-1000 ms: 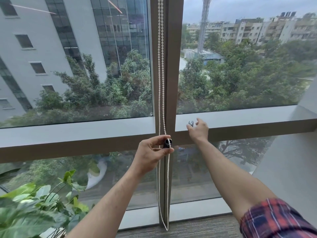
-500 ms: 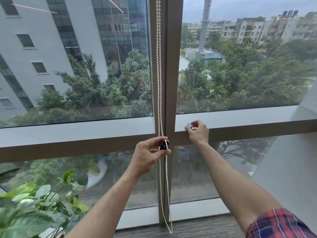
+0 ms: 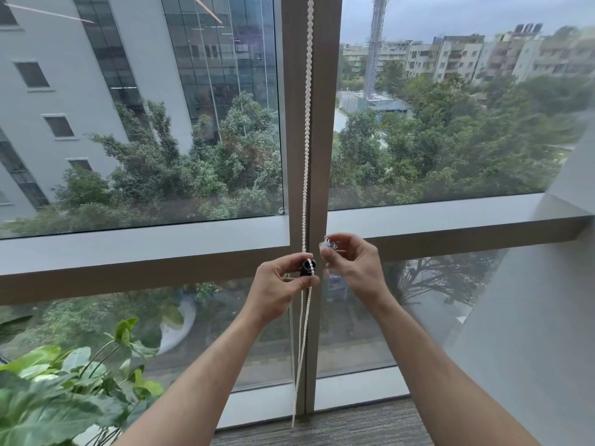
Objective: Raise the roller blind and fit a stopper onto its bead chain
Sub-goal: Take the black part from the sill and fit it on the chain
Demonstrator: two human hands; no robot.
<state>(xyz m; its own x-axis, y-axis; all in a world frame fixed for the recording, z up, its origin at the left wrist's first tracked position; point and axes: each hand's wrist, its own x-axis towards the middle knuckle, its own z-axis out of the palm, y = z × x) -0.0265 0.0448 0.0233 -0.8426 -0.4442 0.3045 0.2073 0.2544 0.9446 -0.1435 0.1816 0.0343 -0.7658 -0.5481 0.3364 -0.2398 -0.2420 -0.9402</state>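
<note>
A white bead chain (image 3: pixel 308 123) hangs down in front of the grey window mullion (image 3: pixel 325 140) and loops near the floor. My left hand (image 3: pixel 277 291) pinches a small black stopper half (image 3: pixel 307 268) with the chain's beads lying across it. My right hand (image 3: pixel 354 268) holds a small clear stopper piece (image 3: pixel 330 243) between thumb and fingertips, just right of the chain and a little above the black piece, apart from it. The roller blind itself is out of view above.
A grey sill ledge (image 3: pixel 450 217) runs across the window behind my hands. A leafy green plant (image 3: pixel 64 397) stands at the lower left. A grey wall (image 3: pixel 547 317) closes in on the right. Grey carpet (image 3: pixel 322 429) lies below the window.
My right hand picked the clear piece off the sill ledge and carried it left toward the chain. My left hand stayed on the black piece and chain.
</note>
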